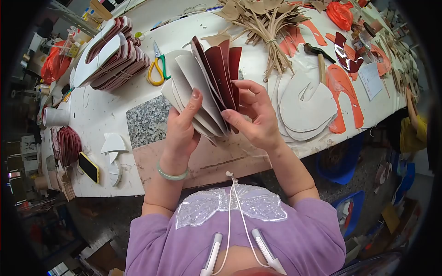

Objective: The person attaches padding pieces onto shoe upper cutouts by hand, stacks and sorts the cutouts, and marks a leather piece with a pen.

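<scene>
Above the bench (106, 156), the left hand (183, 126) is gripping a fan of white and dark red pieces (202, 87) from seven o'clock, its thumb pressing a pale face, while the right hand (258, 117) is pinching the dark red side from four o'clock, its fingers bending at the edges. Around the fan, scissors (159, 54) are lying at ten o'clock, a phone (89, 168) is lying at eight, strips (276, 55) are spreading toward one, and a hammer (321, 69) is resting between two and three.
</scene>
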The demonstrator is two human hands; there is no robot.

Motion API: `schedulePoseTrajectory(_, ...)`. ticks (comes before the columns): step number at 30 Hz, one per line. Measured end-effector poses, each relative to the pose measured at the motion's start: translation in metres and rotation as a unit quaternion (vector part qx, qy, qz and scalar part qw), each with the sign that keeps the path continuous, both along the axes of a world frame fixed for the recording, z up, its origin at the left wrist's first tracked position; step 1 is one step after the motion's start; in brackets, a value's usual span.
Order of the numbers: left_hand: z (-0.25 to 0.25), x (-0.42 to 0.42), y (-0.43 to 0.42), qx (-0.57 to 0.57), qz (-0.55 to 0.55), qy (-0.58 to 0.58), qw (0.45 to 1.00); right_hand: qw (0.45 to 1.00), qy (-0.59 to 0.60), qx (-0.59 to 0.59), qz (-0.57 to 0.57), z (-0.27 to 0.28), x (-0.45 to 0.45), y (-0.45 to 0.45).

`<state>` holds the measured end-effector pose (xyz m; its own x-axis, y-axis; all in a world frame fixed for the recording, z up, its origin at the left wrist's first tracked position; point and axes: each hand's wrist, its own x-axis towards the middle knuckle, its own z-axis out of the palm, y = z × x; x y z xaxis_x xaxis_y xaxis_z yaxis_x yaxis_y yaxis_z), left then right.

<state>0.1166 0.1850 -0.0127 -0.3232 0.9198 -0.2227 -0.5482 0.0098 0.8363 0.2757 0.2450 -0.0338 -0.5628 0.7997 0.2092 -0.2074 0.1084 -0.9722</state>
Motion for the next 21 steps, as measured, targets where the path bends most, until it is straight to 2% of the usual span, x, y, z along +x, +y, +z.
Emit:
schedulePoseTrajectory(3, 0.002, 0.000, 0.001, 0.014, 0.017, -0.012, 1.000, 0.993, 0.113, 0.001, -0.032, -0.009, -0.006, 0.002)
schedulePoseTrajectory(8, 0.003, -0.001, 0.001, -0.001, 0.029, -0.021, 0.999, 0.996, 0.074, -0.028, 0.031, -0.015, 0.004, 0.006)
schedulePoseTrajectory(13, -0.002, 0.002, 0.000, 0.011, 0.035, 0.055, 0.998, 0.994, 0.090, -0.045, 0.033, -0.009, -0.003, -0.001)
schedulePoseTrajectory(18, 0.001, -0.001, 0.000, -0.008, 0.017, 0.051, 0.999, 0.995, 0.086, -0.001, 0.049, -0.011, -0.004, -0.001)
schedulePoseTrajectory(21, 0.000, 0.000, 0.000, -0.008, 0.019, 0.045, 0.999, 0.994, 0.092, -0.029, 0.056, -0.015, -0.003, 0.002)
